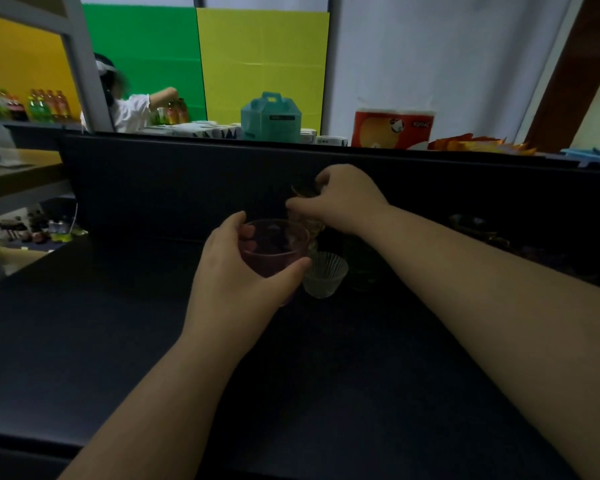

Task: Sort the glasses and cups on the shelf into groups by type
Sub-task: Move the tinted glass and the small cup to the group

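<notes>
Two bare forearms reach forward over a dark, matte shelf point(118, 341) with a tall dark back panel.

The left hand point(236, 268) wraps a round pink-tinted glass cup point(274, 251): the thumb curls across its near side and the fingers curve around the far left wall, showing through the glass. The cup is smooth, transparent and wide-mouthed, and sits near the middle of the shelf.

Just to its right, touching or nearly touching the left thumb, stands a small clear ribbed glass cup point(324, 273) with fluted walls that flare toward the rim.

Farther back, the right hand point(343, 199) has its fingers curled downward, pinching a thin amber-tinted glass point(305, 206) by its upper part; the glass is hard to make out against the dark panel. Dim, dark glassware point(478, 230) lies along the far right of the shelf, too shadowed to identify.

Beyond the back panel, left to right: coloured drink bottles point(45, 105), a person in a white top point(132, 109) handling bottles, green and yellow wall panels, a teal carry box point(271, 116), a red and white package point(392, 128), and orange snack packets point(475, 143) before pale curtains.
</notes>
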Tool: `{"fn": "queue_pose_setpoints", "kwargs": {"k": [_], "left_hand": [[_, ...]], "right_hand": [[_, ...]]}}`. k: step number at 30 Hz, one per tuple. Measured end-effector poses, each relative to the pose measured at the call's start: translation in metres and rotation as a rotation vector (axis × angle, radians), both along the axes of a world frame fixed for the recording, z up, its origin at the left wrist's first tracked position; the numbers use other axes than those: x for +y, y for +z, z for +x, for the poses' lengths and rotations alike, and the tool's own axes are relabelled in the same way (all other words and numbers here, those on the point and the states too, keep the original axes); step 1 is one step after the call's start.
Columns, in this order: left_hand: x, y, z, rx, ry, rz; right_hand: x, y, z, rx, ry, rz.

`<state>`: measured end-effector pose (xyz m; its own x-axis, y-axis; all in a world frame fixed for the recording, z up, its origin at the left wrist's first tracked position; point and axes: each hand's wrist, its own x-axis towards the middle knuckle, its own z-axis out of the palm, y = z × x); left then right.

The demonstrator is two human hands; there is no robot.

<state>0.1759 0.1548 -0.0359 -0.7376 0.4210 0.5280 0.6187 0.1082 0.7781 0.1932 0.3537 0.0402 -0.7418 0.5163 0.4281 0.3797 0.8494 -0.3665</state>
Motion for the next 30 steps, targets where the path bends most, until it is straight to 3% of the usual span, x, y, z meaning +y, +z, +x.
{"fn": "queue_pose_setpoints", "kwargs": {"k": [8,14,30], "left_hand": [[-0.003,0.012,0.018,0.069,-0.028,0.013],[0.004,0.021,0.062,0.030,-0.156,0.010],[0.114,0.025,0.286,0.012,-0.419,-0.014]], "right_hand": [[-0.008,0.032,0.044,0.333,0.027,-0.060],[-0.019,0.044,0.127,0.533,0.001,-0.231],[0.039,-0.013,0.457,0.610,-0.220,-0.289]]}}
